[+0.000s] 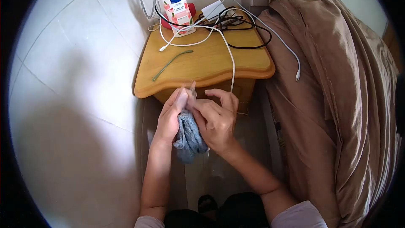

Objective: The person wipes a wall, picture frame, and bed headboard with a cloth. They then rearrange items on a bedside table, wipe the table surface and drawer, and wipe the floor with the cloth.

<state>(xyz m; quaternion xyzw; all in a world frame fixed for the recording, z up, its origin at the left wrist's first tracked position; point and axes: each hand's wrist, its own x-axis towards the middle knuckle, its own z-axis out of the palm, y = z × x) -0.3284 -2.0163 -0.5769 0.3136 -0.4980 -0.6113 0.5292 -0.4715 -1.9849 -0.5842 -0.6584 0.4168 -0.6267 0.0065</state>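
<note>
A blue-grey fuzzy cloth (190, 133) hangs bunched between my two hands, in front of the nightstand. My left hand (168, 116) is closed around its left side, with the fingertips pressed together at the top. On the other side, my right hand (219, 122) presses in with closed thumb and fingers, while its index finger is bent and raised. A small clear piece (191, 89), blurred, shows at the fingertips; its kind cannot be made out. On the nightstand top lies a thin green curved strip (172, 64), resembling a glasses temple arm.
The wooden nightstand (202, 69) bears a lotion pump bottle (177, 12), a white charger (213, 10) and tangled black cables (232, 22). A white cable (232, 59) drops over its front edge. Brown bedding (312, 80) lies right; a tiled wall (76, 80) stands left.
</note>
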